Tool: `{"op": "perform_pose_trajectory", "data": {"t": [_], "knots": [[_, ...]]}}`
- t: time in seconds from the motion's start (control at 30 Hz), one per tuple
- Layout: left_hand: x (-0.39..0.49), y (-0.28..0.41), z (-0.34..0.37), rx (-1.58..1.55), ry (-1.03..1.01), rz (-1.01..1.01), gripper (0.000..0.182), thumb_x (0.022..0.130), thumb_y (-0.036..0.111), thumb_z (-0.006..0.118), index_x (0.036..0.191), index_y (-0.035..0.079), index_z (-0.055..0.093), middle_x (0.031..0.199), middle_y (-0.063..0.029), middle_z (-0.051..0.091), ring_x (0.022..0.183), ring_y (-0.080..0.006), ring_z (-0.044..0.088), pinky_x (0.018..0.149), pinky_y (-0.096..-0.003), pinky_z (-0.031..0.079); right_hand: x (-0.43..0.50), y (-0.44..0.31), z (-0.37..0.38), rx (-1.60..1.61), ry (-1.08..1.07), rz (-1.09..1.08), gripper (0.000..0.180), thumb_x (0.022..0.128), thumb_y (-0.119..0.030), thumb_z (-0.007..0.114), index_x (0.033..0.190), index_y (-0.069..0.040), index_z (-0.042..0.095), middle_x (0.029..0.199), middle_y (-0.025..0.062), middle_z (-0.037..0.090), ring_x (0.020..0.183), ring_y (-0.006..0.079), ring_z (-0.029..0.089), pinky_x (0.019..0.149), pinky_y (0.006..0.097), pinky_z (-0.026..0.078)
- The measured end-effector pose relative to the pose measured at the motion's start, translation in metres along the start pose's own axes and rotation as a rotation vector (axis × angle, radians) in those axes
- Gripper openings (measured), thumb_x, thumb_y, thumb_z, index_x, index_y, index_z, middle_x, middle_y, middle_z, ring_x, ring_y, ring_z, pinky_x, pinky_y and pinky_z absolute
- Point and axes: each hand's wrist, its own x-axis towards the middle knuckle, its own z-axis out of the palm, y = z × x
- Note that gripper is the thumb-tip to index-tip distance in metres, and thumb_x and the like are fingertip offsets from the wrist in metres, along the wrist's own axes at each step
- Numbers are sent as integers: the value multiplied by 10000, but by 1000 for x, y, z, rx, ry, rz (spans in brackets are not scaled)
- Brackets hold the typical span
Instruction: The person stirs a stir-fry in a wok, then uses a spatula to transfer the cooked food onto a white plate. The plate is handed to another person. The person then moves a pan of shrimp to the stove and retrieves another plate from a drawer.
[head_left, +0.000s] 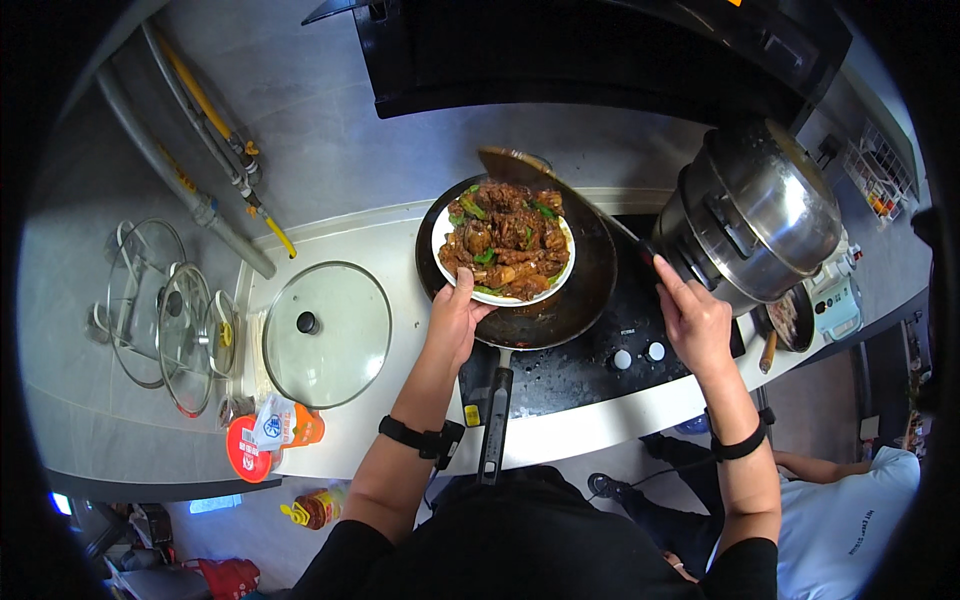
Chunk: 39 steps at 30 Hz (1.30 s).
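Observation:
My left hand (454, 309) grips the near rim of a white plate (439, 264), thumb on top. Brown braised meat pieces with green pepper (510, 236) are heaped on it. The plate is over a dark wok (585, 289), whose black handle (495, 420) points towards me. Sauce residue marks the wok's inside. In my right hand (694, 315) is the handle of a metal spatula (517, 166); its sauce-coated blade is raised at the plate's far side, above the wok's far rim. Whether the blade touches the food is hard to tell.
A large stacked steel steamer (780, 202) stands right of the wok on the black gas hob (555, 390). A glass lid (337, 360) lies at left, near racked lids (184, 337) and seasoning packages (289, 427). A small pan (795, 322) sits far right. Another person (840, 517) is behind at right.

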Motion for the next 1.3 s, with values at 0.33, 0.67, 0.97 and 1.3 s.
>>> {"op": "perform_pose_trajectory", "data": {"t": [0.33, 0.67, 0.97, 1.3], "knots": [[2, 0, -2, -30, 5, -3, 584, 970, 414, 500, 1312, -47, 398, 1283, -159, 537, 1153, -259, 562, 988, -422, 467, -20, 1, 3, -110, -38, -177, 536, 748, -23, 711, 1258, -160, 616, 607, 50, 437, 471, 224, 505, 445, 343, 403], [-7, 6, -4, -8, -1, 23, 586, 972, 411, 496, 1318, -49, 389, 1303, -168, 519, 1165, -262, 552, 1002, -430, 455, -16, -1, -6, -50, 37, -77, 530, 768, -27, 694, 1272, -168, 607, 591, 56, 451, 490, 220, 518, 474, 350, 438], [-25, 30, 0, -53, -12, 131, 609, 964, 422, 501, 1331, -47, 377, 1315, -161, 510, 1200, -259, 530, 1029, -414, 441, -1, 3, -1, 123, 40, 188, 445, 829, -57, 663, 1258, -162, 607, 650, 129, 572, 557, 287, 578, 540, 367, 470], [-37, 39, -10, 22, 51, 91, 586, 974, 427, 477, 1308, -49, 396, 1290, -158, 532, 1167, -250, 557, 981, -412, 478, -2, -16, 1, 0, 96, -102, 491, 791, -41, 691, 1258, -173, 615, 611, 43, 471, 497, 213, 526, 458, 336, 424]]}}
